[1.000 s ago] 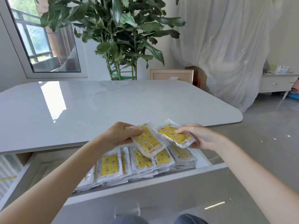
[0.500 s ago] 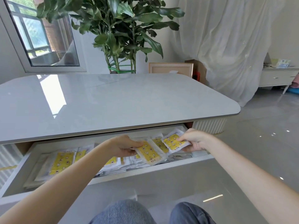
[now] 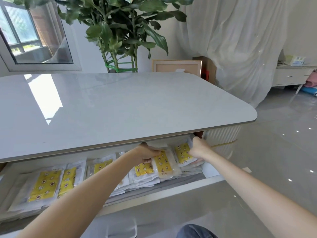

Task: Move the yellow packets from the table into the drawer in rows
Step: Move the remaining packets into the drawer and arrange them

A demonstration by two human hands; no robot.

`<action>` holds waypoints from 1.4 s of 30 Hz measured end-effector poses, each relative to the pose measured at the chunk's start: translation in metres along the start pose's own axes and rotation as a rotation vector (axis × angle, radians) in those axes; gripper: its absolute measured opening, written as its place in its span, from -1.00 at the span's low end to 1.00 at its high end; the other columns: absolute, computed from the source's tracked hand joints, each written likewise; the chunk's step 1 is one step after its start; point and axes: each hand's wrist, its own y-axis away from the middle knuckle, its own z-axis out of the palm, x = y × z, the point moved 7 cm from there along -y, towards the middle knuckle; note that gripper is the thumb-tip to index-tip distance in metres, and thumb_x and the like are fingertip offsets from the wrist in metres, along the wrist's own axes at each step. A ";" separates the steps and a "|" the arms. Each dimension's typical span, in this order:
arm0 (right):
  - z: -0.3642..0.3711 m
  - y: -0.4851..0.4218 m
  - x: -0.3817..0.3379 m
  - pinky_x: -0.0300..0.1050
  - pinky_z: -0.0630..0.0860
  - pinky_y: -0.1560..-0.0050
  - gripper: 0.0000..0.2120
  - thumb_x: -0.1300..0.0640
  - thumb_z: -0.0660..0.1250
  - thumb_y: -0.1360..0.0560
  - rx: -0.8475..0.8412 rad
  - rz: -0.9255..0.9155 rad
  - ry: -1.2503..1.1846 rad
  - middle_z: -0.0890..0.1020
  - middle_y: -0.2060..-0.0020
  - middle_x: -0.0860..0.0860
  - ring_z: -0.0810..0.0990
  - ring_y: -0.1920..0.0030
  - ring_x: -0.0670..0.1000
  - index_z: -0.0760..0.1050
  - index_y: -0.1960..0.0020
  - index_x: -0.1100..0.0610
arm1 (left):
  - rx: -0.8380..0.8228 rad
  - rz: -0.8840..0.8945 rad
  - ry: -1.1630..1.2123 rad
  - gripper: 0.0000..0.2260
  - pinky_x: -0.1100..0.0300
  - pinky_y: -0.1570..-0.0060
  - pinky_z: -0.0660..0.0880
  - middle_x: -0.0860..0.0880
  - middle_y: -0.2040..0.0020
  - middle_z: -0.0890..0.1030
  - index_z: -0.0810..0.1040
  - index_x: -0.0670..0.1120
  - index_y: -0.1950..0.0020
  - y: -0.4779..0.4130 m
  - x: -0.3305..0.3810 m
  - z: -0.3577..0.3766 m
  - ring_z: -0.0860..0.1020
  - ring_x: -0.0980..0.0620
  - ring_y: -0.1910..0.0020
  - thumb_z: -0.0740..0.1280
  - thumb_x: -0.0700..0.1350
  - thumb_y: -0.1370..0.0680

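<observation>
Under the worktop lip: both hands now reach deep into the open drawer, where a second ago they held two packets up above its front edge
Left hand: fingers curled over the top end of one yellow packet, pressing it down onto the stack at the drawer's right part
Right hand: fingers closed on the far edge of a second yellow packet, just beside the first, near the drawer's right wall
Meaning for the task: both packets look nearly laid, extending the back row; letting go appears to be what is left of this step
Worktop: no packets visible on it, so these may be the last
Rows already in the drawer: overlapping, running leftward
Obstruction: the overhanging worktop edge hides the drawer's back and parts of the fingers
Surroundings: potted plant, picture frame, draped white sheet, well apart from the work
</observation>
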 end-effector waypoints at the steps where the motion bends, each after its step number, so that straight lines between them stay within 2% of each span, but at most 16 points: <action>1: -0.002 0.000 -0.002 -0.12 0.53 0.28 -0.67 0.39 0.22 -0.51 0.033 -0.045 0.104 0.53 -0.03 0.18 0.60 -0.06 0.18 0.41 -0.27 0.35 | 0.026 0.015 -0.022 -0.66 0.31 0.27 0.44 -0.01 0.13 0.51 0.45 -0.20 -0.26 -0.004 0.000 0.000 0.44 0.12 0.25 0.37 -0.17 -0.52; 2: -0.003 0.001 -0.003 -0.09 0.56 0.17 -0.65 0.39 0.23 -0.50 0.059 -0.091 0.192 0.51 -0.08 0.19 0.59 -0.09 0.18 0.41 -0.29 0.33 | 0.063 0.034 -0.055 -0.62 0.25 0.22 0.47 -0.03 0.12 0.53 0.44 -0.21 -0.28 -0.009 0.001 -0.002 0.46 0.07 0.23 0.39 -0.14 -0.51; 4: -0.002 0.002 -0.006 -0.06 0.53 -0.01 -0.63 0.37 0.25 -0.50 0.096 -0.173 0.335 0.43 -0.21 0.19 0.53 -0.15 0.17 0.41 -0.30 0.28 | 0.174 0.067 -0.161 -0.54 0.14 -0.02 0.52 -0.15 -0.02 0.58 0.44 -0.24 -0.30 -0.015 0.003 -0.008 0.56 -0.06 0.04 0.41 -0.05 -0.48; 6: 0.000 0.004 -0.010 -0.04 0.51 -0.08 -0.62 0.35 0.26 -0.50 0.107 -0.237 0.434 0.44 -0.26 0.16 0.47 -0.23 0.16 0.43 -0.32 0.23 | 0.266 0.076 -0.225 -0.52 0.14 -0.17 0.50 -0.17 -0.18 0.58 0.47 -0.20 -0.29 -0.015 0.002 -0.014 0.56 -0.10 -0.16 0.42 0.02 -0.46; 8: 0.010 0.003 -0.013 -0.05 0.52 -0.13 -0.57 0.28 0.27 -0.52 0.017 -0.284 0.465 0.48 -0.31 0.11 0.47 -0.28 0.12 0.41 -0.39 0.16 | 0.319 0.102 -0.291 -0.55 0.23 -0.04 0.48 -0.15 -0.18 0.59 0.51 -0.19 -0.24 -0.012 0.002 -0.018 0.57 -0.09 -0.14 0.41 0.04 -0.46; 10: 0.023 0.004 -0.014 -0.07 0.51 -0.19 -0.50 0.20 0.27 -0.55 -0.122 -0.307 0.459 0.43 -0.39 0.07 0.46 -0.32 0.08 0.31 -0.48 0.09 | 0.359 0.124 -0.360 -0.55 0.27 0.11 0.41 -0.10 -0.20 0.57 0.49 -0.16 -0.26 -0.005 0.003 -0.021 0.56 -0.02 -0.02 0.41 0.04 -0.47; 12: 0.032 0.005 -0.014 -0.08 0.51 -0.20 -0.43 0.25 0.26 -0.54 -0.188 -0.312 0.476 0.39 -0.43 0.07 0.46 -0.33 0.08 0.24 -0.51 0.05 | 0.375 0.154 -0.432 -0.54 0.27 0.17 0.36 -0.07 -0.22 0.52 0.43 -0.13 -0.31 0.002 0.005 -0.021 0.45 0.06 0.10 0.40 0.03 -0.48; 14: 0.034 0.003 -0.013 -0.07 0.51 -0.19 -0.37 0.29 0.30 -0.50 -0.190 -0.321 0.480 0.40 -0.42 0.08 0.47 -0.31 0.09 0.23 -0.51 0.04 | 0.393 0.204 -0.498 -0.60 0.24 0.14 0.36 -0.09 -0.17 0.51 0.44 -0.13 -0.25 0.013 0.009 -0.021 0.42 0.03 0.06 0.39 -0.01 -0.48; 16: 0.034 0.000 -0.013 -0.07 0.50 -0.22 -0.35 0.28 0.36 -0.48 -0.180 -0.332 0.460 0.41 -0.41 0.08 0.48 -0.31 0.09 0.24 -0.51 0.03 | 0.426 0.244 -0.568 -0.52 0.20 0.02 0.41 -0.09 -0.25 0.49 0.42 -0.15 -0.32 0.022 0.011 -0.022 0.45 -0.05 -0.13 0.40 0.01 -0.47; 18: 0.033 -0.003 -0.011 -0.11 0.47 -0.24 -0.36 0.26 0.39 -0.47 -0.163 -0.343 0.440 0.41 -0.41 0.06 0.46 -0.34 0.08 0.27 -0.49 0.03 | 0.409 0.266 -0.671 -0.41 0.13 -0.11 0.42 -0.08 -0.33 0.42 0.35 -0.10 -0.40 0.028 0.012 -0.020 0.34 -0.09 -0.31 0.42 0.06 -0.44; 22: 0.031 -0.004 -0.009 -0.11 0.48 -0.22 -0.33 0.34 0.40 -0.43 -0.137 -0.341 0.405 0.42 -0.39 0.05 0.47 -0.33 0.08 0.31 -0.46 0.02 | 0.158 0.305 -1.048 -0.30 0.03 -0.19 0.41 -0.12 -0.27 0.30 0.30 -0.01 -0.39 0.037 0.009 0.015 0.24 -0.15 -0.29 0.45 0.19 -0.34; 25: 0.030 -0.004 -0.009 -0.08 0.48 -0.23 -0.37 0.35 0.37 -0.44 -0.124 -0.331 0.394 0.42 -0.37 0.08 0.48 -0.29 0.09 0.32 -0.44 0.01 | 0.059 0.306 -1.249 -0.23 -0.09 -0.20 0.45 -0.15 -0.34 0.25 0.20 -0.02 -0.46 0.037 0.002 0.036 0.23 -0.20 -0.34 0.47 0.14 -0.36; 30: 0.030 -0.008 -0.004 -0.06 0.53 -0.17 -0.31 0.46 0.36 -0.40 -0.105 -0.303 0.362 0.42 -0.34 0.08 0.50 -0.25 0.10 0.35 -0.41 -0.05 | 0.026 0.375 -1.200 -0.24 -0.08 -0.28 0.40 -0.13 -0.42 0.25 0.19 0.00 -0.51 0.026 0.006 0.040 0.23 -0.21 -0.38 0.47 -0.01 -0.39; 35: 0.028 -0.005 -0.007 -0.05 0.55 -0.14 -0.33 0.45 0.35 -0.41 -0.082 -0.303 0.372 0.43 -0.33 0.09 0.51 -0.23 0.10 0.36 -0.40 -0.04 | 0.002 0.396 -1.207 -0.18 -0.12 -0.34 0.34 -0.07 -0.52 0.19 0.14 0.04 -0.53 0.020 0.004 0.037 0.20 -0.15 -0.46 0.49 0.06 -0.37; 37: 0.027 -0.001 -0.008 -0.04 0.53 -0.16 -0.32 0.43 0.35 -0.41 -0.094 -0.299 0.382 0.42 -0.35 0.07 0.49 -0.26 0.10 0.34 -0.43 -0.03 | -0.020 0.418 -1.169 -0.19 -0.05 -0.39 0.30 -0.05 -0.53 0.18 0.12 0.01 -0.54 0.026 0.006 0.034 0.19 -0.07 -0.49 0.46 0.09 -0.40; 42: 0.017 0.017 -0.017 -0.01 0.55 -0.16 -0.40 0.24 0.38 -0.42 -0.066 -0.307 0.309 0.46 -0.33 0.04 0.55 -0.21 0.05 0.34 -0.40 -0.07 | 0.028 0.433 -1.059 -0.41 0.04 -0.37 0.33 -0.04 -0.49 0.29 0.20 0.01 -0.51 0.059 0.018 0.020 0.30 -0.03 -0.43 0.30 0.08 -0.53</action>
